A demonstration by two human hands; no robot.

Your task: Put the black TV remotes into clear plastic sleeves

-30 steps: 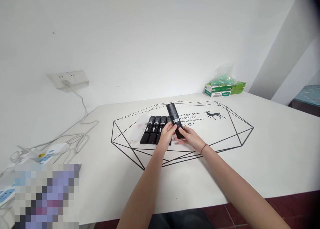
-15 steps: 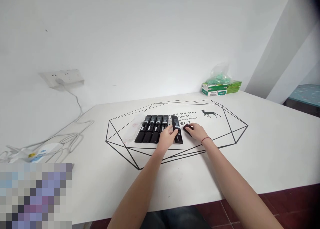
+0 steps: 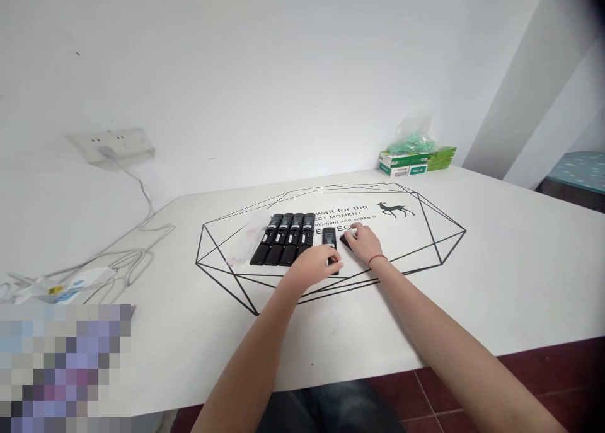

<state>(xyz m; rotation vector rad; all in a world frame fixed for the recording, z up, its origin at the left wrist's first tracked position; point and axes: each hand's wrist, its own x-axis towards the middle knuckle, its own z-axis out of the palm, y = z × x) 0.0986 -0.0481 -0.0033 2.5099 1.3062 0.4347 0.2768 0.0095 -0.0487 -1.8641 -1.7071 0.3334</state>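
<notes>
A black remote control (image 3: 328, 235) lies back up on the table, its printed upper part facing the wall. Its lower end is partly hidden by my left hand (image 3: 312, 266), whose fingers are closed over it. My right hand (image 3: 365, 242) pinches a small black piece that looks like a battery cover (image 3: 347, 241), just right of that remote. To the left, several similar black remotes (image 3: 285, 236) lie side by side in a row, with their battery compartments uncovered. My left hand is close to the row's near right corner.
A clear plastic bag (image 3: 243, 241) lies left of the row. Green and white boxes (image 3: 404, 163) with a plastic bag (image 3: 413, 137) on top stand at the back right. White cables (image 3: 142, 231) run from the wall socket (image 3: 113, 148) down the table's left side.
My left hand has slid down from the single remote's middle to its near end, curling more over it. My right hand has shifted slightly left, still with the black piece.
</notes>
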